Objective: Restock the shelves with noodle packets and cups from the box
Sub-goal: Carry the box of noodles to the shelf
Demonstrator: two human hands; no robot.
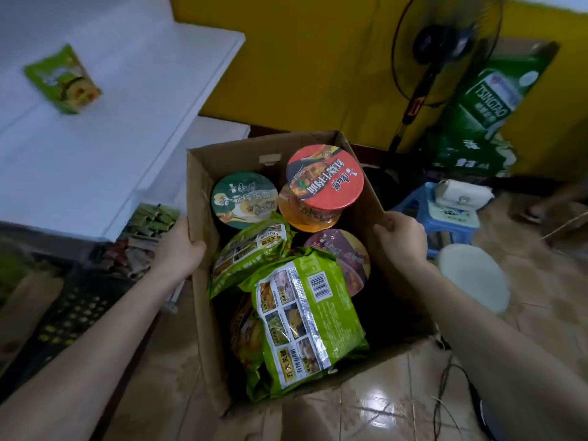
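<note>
An open cardboard box stands on the tiled floor in the middle of the view. My left hand grips its left wall at the rim, and my right hand grips the right wall. Inside lie green noodle packets, with another green packet behind. Noodle cups stand at the back: a green-lidded cup, a red-lidded cup stacked on an orange one, and a purple-lidded cup. One green packet lies on the white shelf top at the left.
A black standing fan and green beer cartons stand against the yellow wall behind the box. A blue plastic stool with a white bag sits right of the box, beside a white round object. A dark crate sits at lower left.
</note>
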